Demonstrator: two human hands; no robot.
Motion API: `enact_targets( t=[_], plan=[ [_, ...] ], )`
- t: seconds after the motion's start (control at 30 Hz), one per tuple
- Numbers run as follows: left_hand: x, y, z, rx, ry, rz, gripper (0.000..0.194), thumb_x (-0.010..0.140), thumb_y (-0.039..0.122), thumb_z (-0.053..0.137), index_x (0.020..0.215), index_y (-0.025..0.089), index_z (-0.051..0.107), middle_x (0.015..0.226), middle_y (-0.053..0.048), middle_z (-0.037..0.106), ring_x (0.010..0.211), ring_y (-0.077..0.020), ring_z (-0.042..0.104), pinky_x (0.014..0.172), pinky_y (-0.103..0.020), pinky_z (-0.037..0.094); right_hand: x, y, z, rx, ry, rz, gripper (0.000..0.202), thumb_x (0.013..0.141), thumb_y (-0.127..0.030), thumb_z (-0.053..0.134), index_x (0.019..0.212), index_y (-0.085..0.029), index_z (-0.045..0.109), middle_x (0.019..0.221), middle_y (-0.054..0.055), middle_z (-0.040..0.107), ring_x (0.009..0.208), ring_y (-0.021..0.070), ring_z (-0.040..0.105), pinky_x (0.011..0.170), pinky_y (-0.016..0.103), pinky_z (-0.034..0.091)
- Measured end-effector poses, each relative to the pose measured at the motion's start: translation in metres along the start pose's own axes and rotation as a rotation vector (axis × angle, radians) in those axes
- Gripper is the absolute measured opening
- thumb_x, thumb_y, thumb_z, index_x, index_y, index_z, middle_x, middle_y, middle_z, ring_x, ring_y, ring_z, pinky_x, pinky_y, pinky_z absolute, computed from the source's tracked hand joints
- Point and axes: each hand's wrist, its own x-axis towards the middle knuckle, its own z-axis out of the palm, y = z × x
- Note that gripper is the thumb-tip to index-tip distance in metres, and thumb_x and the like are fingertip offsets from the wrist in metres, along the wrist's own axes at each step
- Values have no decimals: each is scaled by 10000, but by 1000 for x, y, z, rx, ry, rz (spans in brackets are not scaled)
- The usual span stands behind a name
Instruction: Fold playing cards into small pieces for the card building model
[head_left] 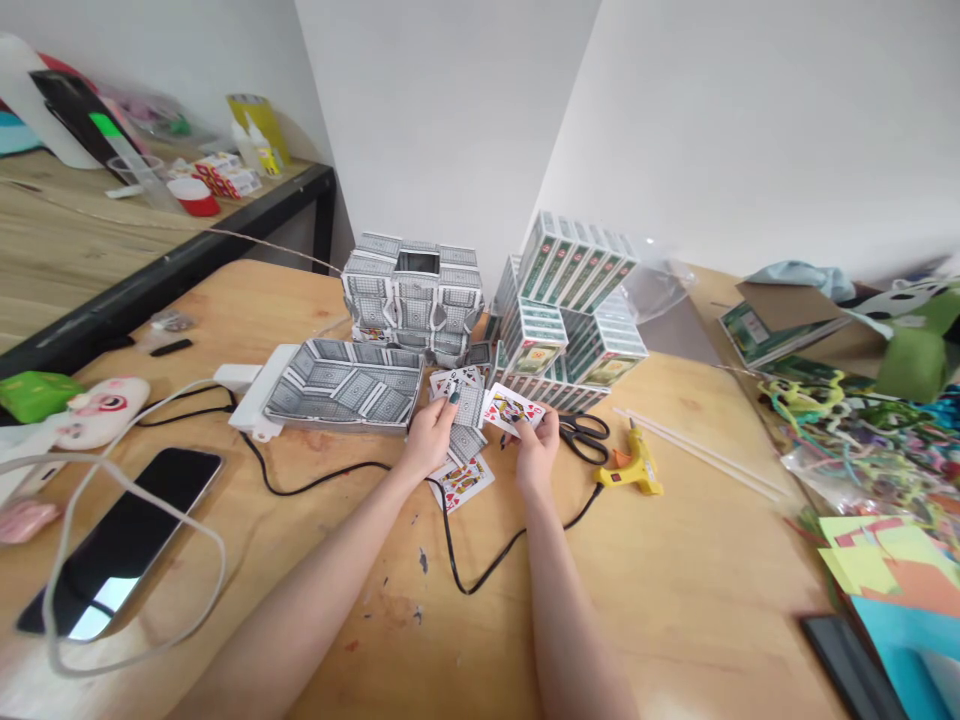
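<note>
My left hand (pixel 431 434) pinches grey-backed playing cards (pixel 469 408) near the middle of the table. Just to the right, my right hand (pixel 537 446) grips a face-up queen card (pixel 510 409) between thumb and fingers. Beneath and beside my left hand lie more loose cards, including a face-up red court card (pixel 463 482). To the left is a shallow tray made of grey-backed cards (pixel 352 385). Behind it stands a blocky structure of folded cards (pixel 416 295) with a square opening on top.
Stacked card boxes (pixel 534 340) stand behind my right hand. Black scissors (pixel 585 437) and a yellow glue gun (pixel 634 466) lie to its right, its black cord crossing the table below my hands. A phone (pixel 124 540) and white cable lie left; coloured paper (pixel 892 565) lies right.
</note>
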Motion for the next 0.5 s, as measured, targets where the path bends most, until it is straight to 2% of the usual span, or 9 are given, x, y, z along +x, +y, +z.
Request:
enact_targets(
  t=[0.1, 0.3, 0.5],
  plan=[
    [0, -1, 0, 2, 2, 8, 313, 835, 389, 400, 639, 163, 490, 600, 17, 466, 610, -126, 418, 602, -237, 323, 0, 0, 1, -12, -52, 17, 212, 653, -160, 506, 835, -224, 418, 608, -83, 498, 426, 76, 437, 419, 199, 362],
    [1, -2, -1, -10, -5, 4, 314, 828, 402, 407, 661, 157, 513, 628, 5, 504, 635, -134, 438, 622, -239, 332, 2, 3, -2, -13, -60, 51, 195, 639, -162, 487, 816, -226, 433, 597, -85, 482, 398, 67, 403, 379, 192, 340],
    [0, 1, -1, 18, 19, 3, 341, 817, 422, 423, 588, 172, 460, 556, 24, 437, 580, -122, 396, 577, -235, 308, 3, 5, -6, -78, -34, 57, 137, 642, -153, 472, 755, -226, 446, 542, -89, 418, 373, 61, 329, 346, 195, 284]
  ],
)
